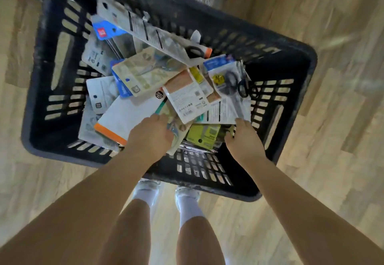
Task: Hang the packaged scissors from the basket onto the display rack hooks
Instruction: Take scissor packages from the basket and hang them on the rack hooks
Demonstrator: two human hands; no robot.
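Fingers of both hands, left (150, 135) and right (243, 138), curl down into the packs (182, 96) heaped just beyond them, grip hidden so their hold cannot be told, inside the basket (291, 90) on the floor (332, 161).

Top of the basket (60, 61) is wide open, so I can drop in from straight above. Its slotted walls box me in at 9, 3 and 6 o'clock. Inside, the heap of packaged scissors (166, 90) fills nearly the whole floor, and one long pack (149, 30) leans up toward 11 o'clock. Only bare gap is along the right wall near 3 o'clock.
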